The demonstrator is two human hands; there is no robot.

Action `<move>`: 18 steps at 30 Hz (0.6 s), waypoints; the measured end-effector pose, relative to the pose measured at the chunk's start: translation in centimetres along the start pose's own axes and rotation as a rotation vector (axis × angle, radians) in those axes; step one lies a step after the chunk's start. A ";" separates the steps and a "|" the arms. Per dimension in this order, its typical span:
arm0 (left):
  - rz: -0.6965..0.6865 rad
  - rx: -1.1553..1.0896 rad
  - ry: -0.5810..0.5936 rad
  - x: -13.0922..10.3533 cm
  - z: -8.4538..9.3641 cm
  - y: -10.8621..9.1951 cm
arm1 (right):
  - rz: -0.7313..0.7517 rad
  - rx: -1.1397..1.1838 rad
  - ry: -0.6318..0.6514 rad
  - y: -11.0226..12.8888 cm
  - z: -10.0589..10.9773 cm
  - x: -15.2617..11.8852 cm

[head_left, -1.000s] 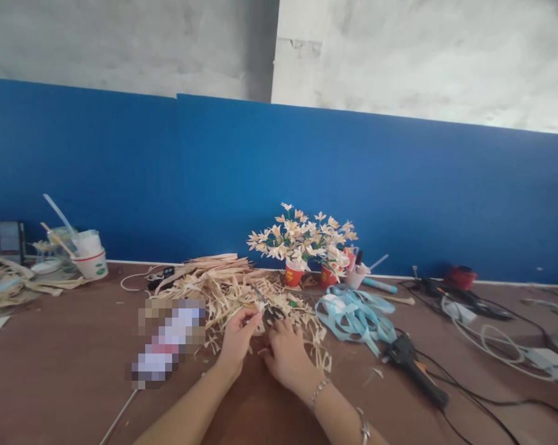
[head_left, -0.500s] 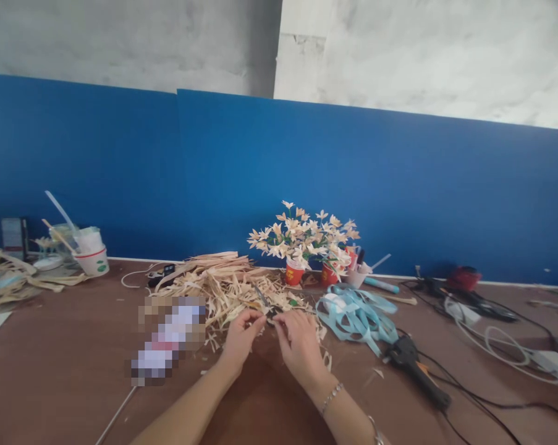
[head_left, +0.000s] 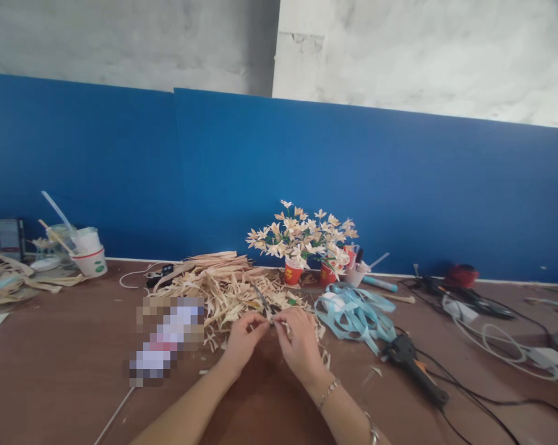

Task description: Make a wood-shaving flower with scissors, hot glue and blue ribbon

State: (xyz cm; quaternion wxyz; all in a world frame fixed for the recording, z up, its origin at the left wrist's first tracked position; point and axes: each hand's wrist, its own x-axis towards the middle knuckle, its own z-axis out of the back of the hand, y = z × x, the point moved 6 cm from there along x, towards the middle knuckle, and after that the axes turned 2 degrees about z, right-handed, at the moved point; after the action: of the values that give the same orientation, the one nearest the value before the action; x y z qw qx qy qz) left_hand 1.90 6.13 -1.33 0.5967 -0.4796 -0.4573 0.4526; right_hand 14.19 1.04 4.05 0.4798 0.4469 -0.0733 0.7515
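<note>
Both hands meet at the front edge of a heap of pale dried strips (head_left: 223, 287). My left hand (head_left: 245, 341) is closed in a pinch, its fingertips touching those of my right hand (head_left: 298, 341), which pinches too. What lies between the fingertips is too small to make out. Just behind them, scissors (head_left: 262, 299) rest on the heap. Cream flowers (head_left: 301, 235) stand beyond in red paper cups, one cup (head_left: 292, 272) left of the other (head_left: 328, 274).
Light blue ribbon (head_left: 355, 315) lies right of the hands, with a black glue gun (head_left: 415, 369) and cables beside it. A pixelated phone-like object (head_left: 167, 339) is at left. Farther left stands a white cup (head_left: 89, 262) with sticks. A blue partition (head_left: 214, 173) runs behind.
My left hand has shifted slightly right, and its fingertips now meet those of my right hand. The whole view has moved a little.
</note>
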 end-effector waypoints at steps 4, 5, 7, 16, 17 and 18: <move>-0.033 0.005 0.021 0.0 -0.1 -0.3 | -0.009 0.007 0.017 -0.1 -0.1 0.0; -0.039 0.007 0.024 0.0 -0.2 -0.3 | -0.009 0.005 0.021 -0.2 -0.1 0.0; -0.051 0.010 0.023 0.0 -0.2 -0.4 | -0.008 -0.001 0.024 -0.2 -0.2 0.0; -0.093 0.011 0.047 0.0 -0.2 -0.5 | -0.022 -0.009 0.017 -0.2 -0.2 0.0; -0.095 0.012 0.051 0.0 -0.3 -0.4 | -0.022 -0.011 0.015 -0.1 -0.2 -0.1; -0.097 0.015 0.055 0.0 -0.3 -0.4 | -0.021 -0.014 0.014 -0.1 -0.1 0.0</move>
State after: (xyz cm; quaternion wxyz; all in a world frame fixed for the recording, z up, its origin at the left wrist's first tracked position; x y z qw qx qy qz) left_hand 2.22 6.04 -0.96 0.6339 -0.4645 -0.4601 0.4132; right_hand 14.21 1.14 3.90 0.4913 0.4390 -0.0707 0.7489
